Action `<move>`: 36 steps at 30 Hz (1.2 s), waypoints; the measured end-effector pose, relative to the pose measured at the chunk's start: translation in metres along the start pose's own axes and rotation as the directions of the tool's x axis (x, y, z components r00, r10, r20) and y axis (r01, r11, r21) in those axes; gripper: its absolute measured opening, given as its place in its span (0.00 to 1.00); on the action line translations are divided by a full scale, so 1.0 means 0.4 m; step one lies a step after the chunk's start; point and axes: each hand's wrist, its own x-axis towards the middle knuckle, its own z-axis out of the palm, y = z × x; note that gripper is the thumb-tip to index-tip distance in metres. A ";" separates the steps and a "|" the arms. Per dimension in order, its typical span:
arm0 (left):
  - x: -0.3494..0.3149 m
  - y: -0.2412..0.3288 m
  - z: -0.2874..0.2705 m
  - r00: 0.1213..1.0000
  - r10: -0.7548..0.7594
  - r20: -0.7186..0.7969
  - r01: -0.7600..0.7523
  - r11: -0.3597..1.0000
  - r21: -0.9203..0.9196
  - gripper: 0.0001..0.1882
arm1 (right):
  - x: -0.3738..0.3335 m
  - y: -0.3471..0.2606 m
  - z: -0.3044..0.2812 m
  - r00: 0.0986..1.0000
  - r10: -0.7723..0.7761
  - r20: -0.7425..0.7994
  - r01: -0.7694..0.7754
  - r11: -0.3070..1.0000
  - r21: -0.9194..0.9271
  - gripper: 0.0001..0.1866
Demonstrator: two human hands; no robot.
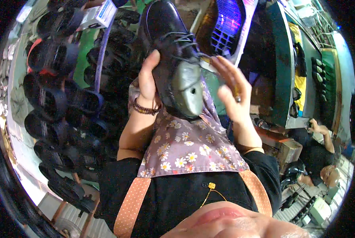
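A black leather lace-up shoe (165, 27) is in front of me, toe pointing away, with a grey-green shoe last (187, 89) filling its opening. My left hand (147, 79) is closed on the shoe's left side, thumb up along the leather. Just right of the laces, my right hand (235, 85) has its fingers bent around a slim yellowish, pen-like tool (237, 94). That tool's pale tip (205, 59) lies close to the shoe's lace area; whether it touches cannot be made out. Most of its length is hidden behind the fingers.
Racks of black shoes (52, 99) fill the left side, with a white box (96, 16) at their top. Beyond my right hand lies a dark shoe sole lit blue (227, 23). A shelf unit (282, 67) stands at right, and another person (314, 152) is at the far right.
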 end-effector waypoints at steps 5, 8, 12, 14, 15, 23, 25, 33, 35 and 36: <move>0.021 -0.030 0.109 0.894 0.270 0.356 -0.447 0.585 0.677 0.31 | -0.090 0.009 -0.063 0.950 0.309 -0.043 -0.277 0.898 0.341 0.54; 0.182 -0.007 0.147 0.861 0.326 0.390 -0.491 0.336 0.804 0.28 | -0.203 0.099 -0.171 0.954 0.264 -0.142 -0.163 0.856 0.490 0.52; 0.459 -0.014 0.083 0.891 0.425 0.156 -0.028 -0.293 0.956 0.60 | -0.200 0.090 -0.242 0.956 0.200 0.217 -0.292 0.542 0.788 0.52; 0.590 -0.057 -0.005 0.983 0.179 -0.031 0.057 -0.140 0.989 0.59 | -0.191 0.090 -0.233 0.969 0.115 0.217 -0.246 0.492 0.835 0.52; 0.599 -0.074 -0.014 0.960 0.272 -0.064 0.095 -0.105 0.990 0.51 | -0.197 0.113 -0.218 0.990 0.048 0.134 -0.140 0.508 0.850 0.52; 0.313 0.013 -0.069 0.924 0.341 0.174 -0.368 0.664 0.651 0.40 | -0.135 0.071 -0.243 0.917 0.235 -0.323 -0.164 0.959 0.232 0.47; 0.182 0.038 -0.069 0.927 0.363 0.098 -0.351 0.741 0.573 0.45 | -0.070 0.118 -0.309 0.985 0.045 -0.164 -0.069 0.987 -0.142 0.40; -0.135 0.069 -0.104 0.717 0.628 -0.303 -0.377 0.715 0.589 0.42 | 0.091 0.053 -0.201 0.875 0.186 -0.447 -0.295 0.937 -0.188 0.29; -0.162 0.044 -0.134 0.677 0.672 -0.300 -0.428 0.691 0.582 0.40 | 0.100 0.051 -0.242 0.860 0.212 -0.464 -0.327 0.927 -0.183 0.28; -0.185 0.043 -0.154 0.650 0.684 -0.332 -0.432 0.691 0.579 0.40 | 0.099 0.050 -0.253 0.846 0.220 -0.485 -0.351 0.916 -0.196 0.29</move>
